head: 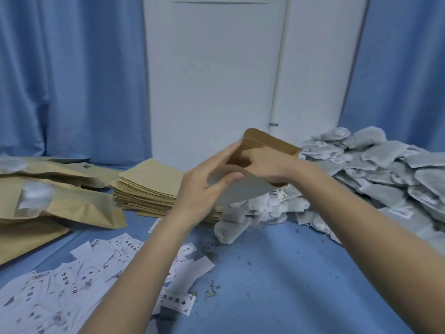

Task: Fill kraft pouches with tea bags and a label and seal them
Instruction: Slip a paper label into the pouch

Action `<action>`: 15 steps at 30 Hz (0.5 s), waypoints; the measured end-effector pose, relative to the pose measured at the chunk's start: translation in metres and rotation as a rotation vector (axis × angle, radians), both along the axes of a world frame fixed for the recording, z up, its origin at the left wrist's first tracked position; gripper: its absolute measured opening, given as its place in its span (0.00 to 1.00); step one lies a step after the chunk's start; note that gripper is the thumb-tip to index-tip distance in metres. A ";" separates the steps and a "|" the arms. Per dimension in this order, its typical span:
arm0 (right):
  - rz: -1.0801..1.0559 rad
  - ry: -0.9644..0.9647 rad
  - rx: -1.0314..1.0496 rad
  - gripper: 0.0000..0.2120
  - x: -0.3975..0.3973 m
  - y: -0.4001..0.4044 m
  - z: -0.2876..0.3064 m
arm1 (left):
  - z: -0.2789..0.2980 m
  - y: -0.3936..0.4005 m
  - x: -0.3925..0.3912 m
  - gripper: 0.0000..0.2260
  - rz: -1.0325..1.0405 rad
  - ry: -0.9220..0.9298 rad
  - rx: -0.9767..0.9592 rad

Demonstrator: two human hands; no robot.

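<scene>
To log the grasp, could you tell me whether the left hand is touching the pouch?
Touching: the head view shows the left hand pinching the open pouch at its front flap.

brown kraft paper pouch (269, 143) held open mid-air, grey inner flap down; grey-white mesh tea bags (385, 174) heaped right; white printed labels (79, 273) scattered front-left

Brown kraft pouch (269, 143) up at 12 o'clock, grey lining showing on its near flap. Paler tan on the pouch stack (149, 186) at 9 o'clock, same tan on the filled pouches (60, 208) further left, each with a frosted white window. Grey-green tea bags (385, 174) at 3 o'clock carry white tags. White labels (96, 268) at 7 o'clock, black print. Blue cloth (289, 273) underneath, blue curtains (72, 75) behind, white door (216, 68) between.
</scene>
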State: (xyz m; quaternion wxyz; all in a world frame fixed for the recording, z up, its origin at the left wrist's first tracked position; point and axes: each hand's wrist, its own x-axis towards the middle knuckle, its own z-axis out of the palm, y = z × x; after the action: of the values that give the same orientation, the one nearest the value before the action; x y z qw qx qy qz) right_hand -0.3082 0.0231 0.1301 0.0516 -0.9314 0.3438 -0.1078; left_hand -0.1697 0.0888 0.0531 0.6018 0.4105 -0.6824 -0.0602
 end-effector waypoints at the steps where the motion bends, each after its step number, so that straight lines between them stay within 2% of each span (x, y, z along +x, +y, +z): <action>1: 0.005 0.007 0.015 0.15 -0.008 -0.001 0.006 | 0.002 -0.001 -0.001 0.19 -0.012 0.049 0.016; 3: 0.006 0.023 0.022 0.08 -0.021 0.001 0.019 | 0.008 -0.002 -0.005 0.14 -0.032 0.125 0.026; 5: 0.010 0.070 -0.019 0.04 -0.027 0.003 0.029 | 0.015 -0.003 -0.013 0.10 -0.074 0.188 0.016; 8: -0.016 0.156 -0.010 0.08 -0.025 0.000 0.033 | 0.024 -0.002 -0.025 0.10 -0.165 0.218 -0.010; 11: -0.093 0.189 -0.010 0.16 -0.023 -0.002 0.030 | 0.026 -0.003 -0.034 0.11 -0.204 0.227 -0.023; 15: 0.010 0.252 0.020 0.09 -0.030 -0.002 0.038 | 0.022 -0.007 -0.034 0.08 -0.189 0.357 0.034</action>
State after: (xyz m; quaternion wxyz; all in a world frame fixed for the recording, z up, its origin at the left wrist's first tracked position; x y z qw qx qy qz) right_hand -0.3387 0.0214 0.1681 0.0178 -0.9388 0.3439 0.0135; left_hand -0.2034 0.0821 0.0748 0.6976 0.3375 -0.5995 -0.1999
